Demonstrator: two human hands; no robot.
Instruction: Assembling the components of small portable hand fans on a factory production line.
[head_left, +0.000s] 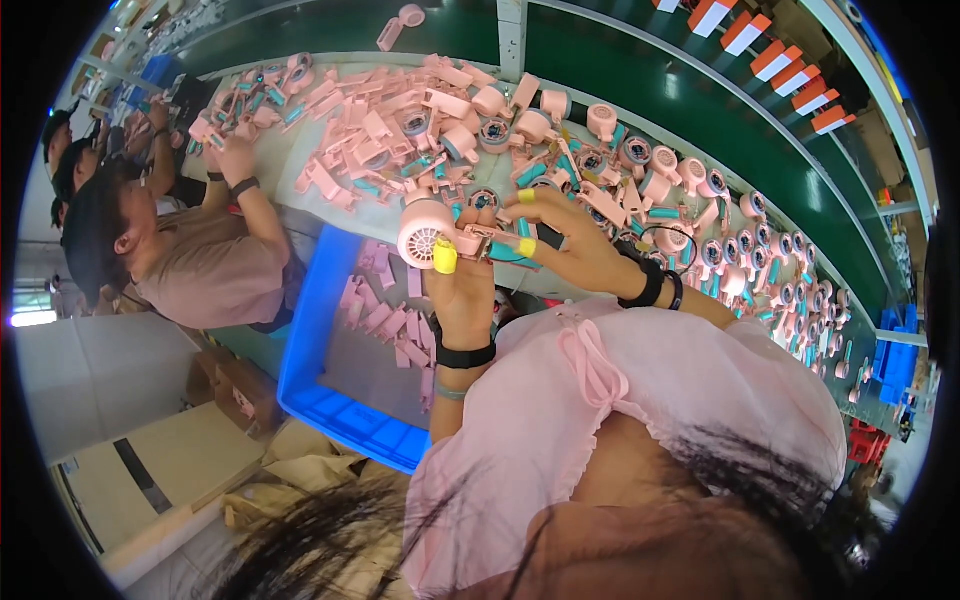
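Note:
A pink handheld fan [426, 236] with a round grille lies in my left hand [462, 300], which is closed around it, the yellow-covered thumb pressed beside the grille. Its handle points right and appears opened, with small inner parts showing. My right hand [578, 245], with yellow covers on its fingertips, bends over the handle end; its fingers touch there, partly hiding it. Close under those fingers shows a teal cylinder [512, 254]. Beyond both hands, a heap of pink handle shells [375, 125] and fan heads [494, 134] covers the bench.
Rows of fan assemblies with teal cylinders [735, 280] stretch along the bench to the right. Left of my lap, a blue crate [310, 345] holds loose pink pieces [392, 322]. Another person [205, 255] works at the left. Orange-and-white boxes [775, 60] line a shelf above.

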